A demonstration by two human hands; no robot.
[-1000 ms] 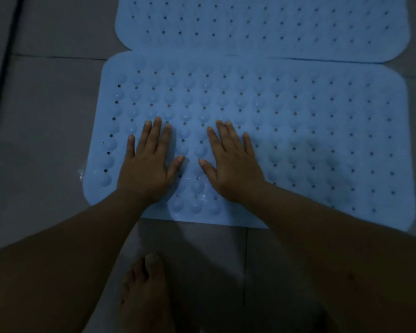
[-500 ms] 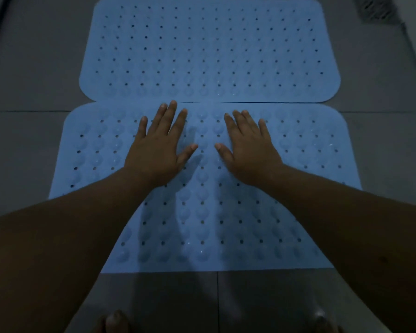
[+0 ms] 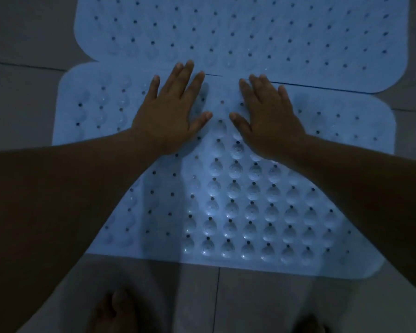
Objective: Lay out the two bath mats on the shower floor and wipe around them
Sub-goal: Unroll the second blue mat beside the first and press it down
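Two light blue bath mats with holes and round suction cups lie flat on the grey tiled floor. The near mat (image 3: 255, 212) fills the middle of the view. The far mat (image 3: 250, 30) lies behind it, their long edges meeting. My left hand (image 3: 171, 111) presses palm down on the near mat's far edge, its fingertips reaching the seam. My right hand (image 3: 267, 116) lies flat beside it, fingers spread, holding nothing.
Grey floor tiles (image 3: 27, 32) with dark grout lines surround the mats on the left, right and near side. My bare feet (image 3: 113, 311) stand on the tiles just in front of the near mat's front edge.
Both hands slid forward across the near mat from its front part to its far edge at the seam. The view moved closer to the mats.
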